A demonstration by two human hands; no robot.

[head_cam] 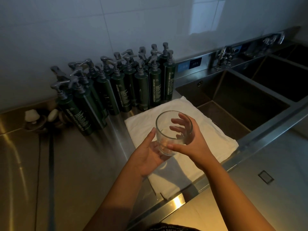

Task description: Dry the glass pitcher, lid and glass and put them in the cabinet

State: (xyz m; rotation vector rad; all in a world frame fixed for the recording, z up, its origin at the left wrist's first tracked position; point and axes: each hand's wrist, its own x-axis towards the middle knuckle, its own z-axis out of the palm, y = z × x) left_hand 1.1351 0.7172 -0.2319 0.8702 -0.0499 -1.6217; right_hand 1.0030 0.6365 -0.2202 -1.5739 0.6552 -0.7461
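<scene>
You hold the glass tumbler (164, 129) tilted at mid-frame, above the white towel (216, 135) spread on the steel tabletop (83, 155). Your left hand (148, 152) cups its base, thumb along the side. Your right hand (195, 144) curls round it, thumb on the near wall. Dark green pump bottles (116, 84) stand in the upper left.

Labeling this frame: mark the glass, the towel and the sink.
glass (162, 130), head view, its clear left wall.
towel (213, 135), head view, bare right part.
sink (241, 113), head view, near basin's floor.
</scene>
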